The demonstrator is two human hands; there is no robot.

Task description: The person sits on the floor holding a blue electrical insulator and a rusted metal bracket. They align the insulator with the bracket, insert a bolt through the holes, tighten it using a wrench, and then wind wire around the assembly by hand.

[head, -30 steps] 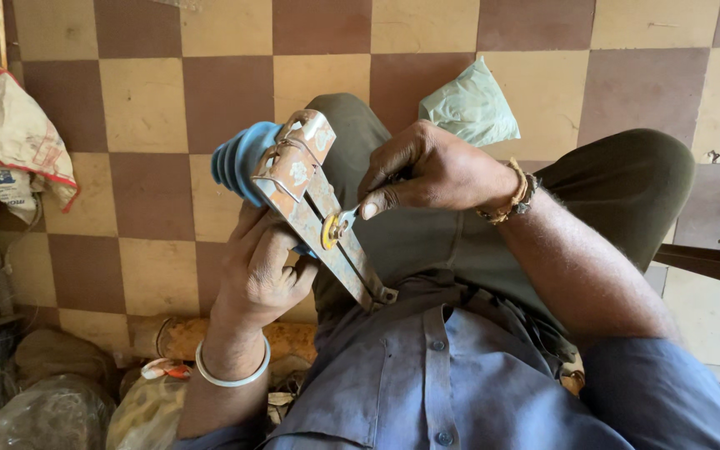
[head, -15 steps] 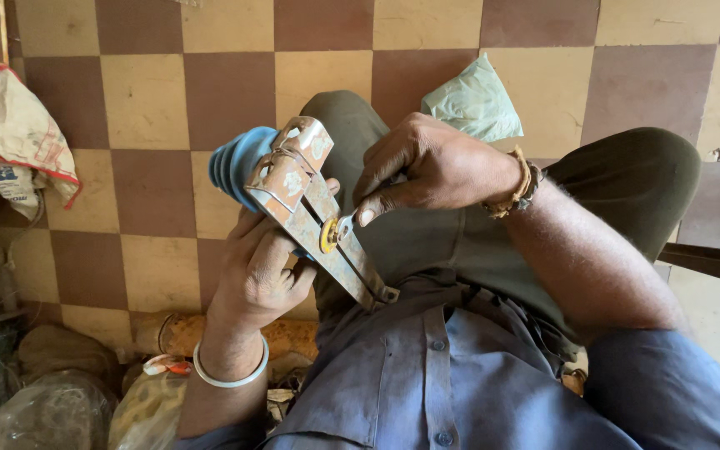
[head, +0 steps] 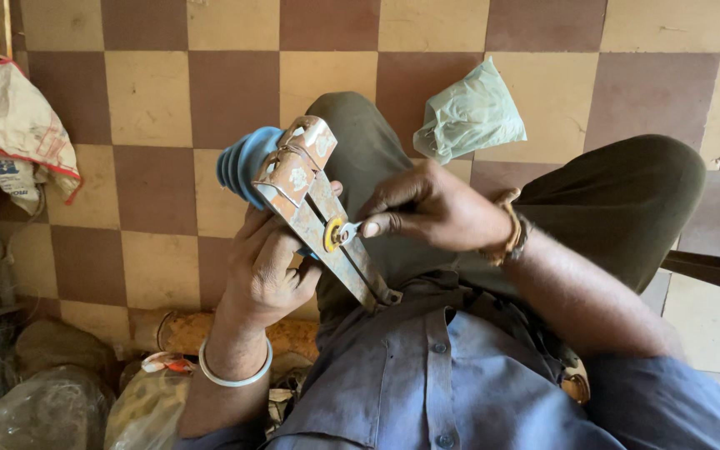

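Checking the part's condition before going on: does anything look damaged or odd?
Yes. The metal bracket in the left hand is rusty, its paint flaking along its length. The right hand pinches a small piece at its yellow washer. Nothing looks spilled.

We have one view only, from head camera. We look steeply down over own chest and lap onto checkered floor (head: 152,100). Close range: left hand (head: 268,267) and right hand (head: 431,208) fill frame centre, knees behind them. Floor clutter sits at our left edge. No second view shares scene.
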